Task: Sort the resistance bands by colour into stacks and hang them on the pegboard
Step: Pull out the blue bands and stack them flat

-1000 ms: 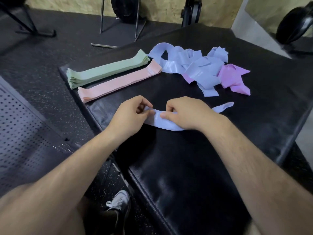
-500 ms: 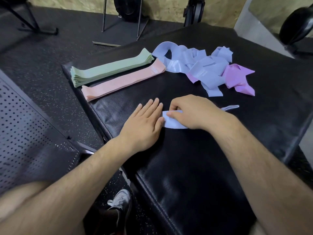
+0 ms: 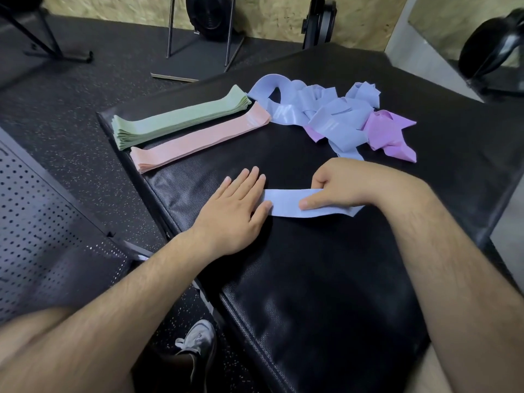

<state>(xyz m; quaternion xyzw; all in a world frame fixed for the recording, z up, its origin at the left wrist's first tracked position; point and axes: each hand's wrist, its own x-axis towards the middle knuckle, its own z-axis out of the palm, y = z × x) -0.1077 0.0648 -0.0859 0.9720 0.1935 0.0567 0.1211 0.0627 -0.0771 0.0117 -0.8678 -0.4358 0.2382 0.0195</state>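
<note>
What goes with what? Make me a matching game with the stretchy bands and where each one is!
Things:
1. green stack
2. pink stack
3. single blue band
4. purple bands

Places:
A. flat on the black mat, under the left hand fingertips and held by the right hand
B. in the messy pile, partly under loose blue bands
C. along the mat's far left edge
D. next to the green stack, on the person's side

Pairs: 1-C, 2-D, 3-A, 4-B
</note>
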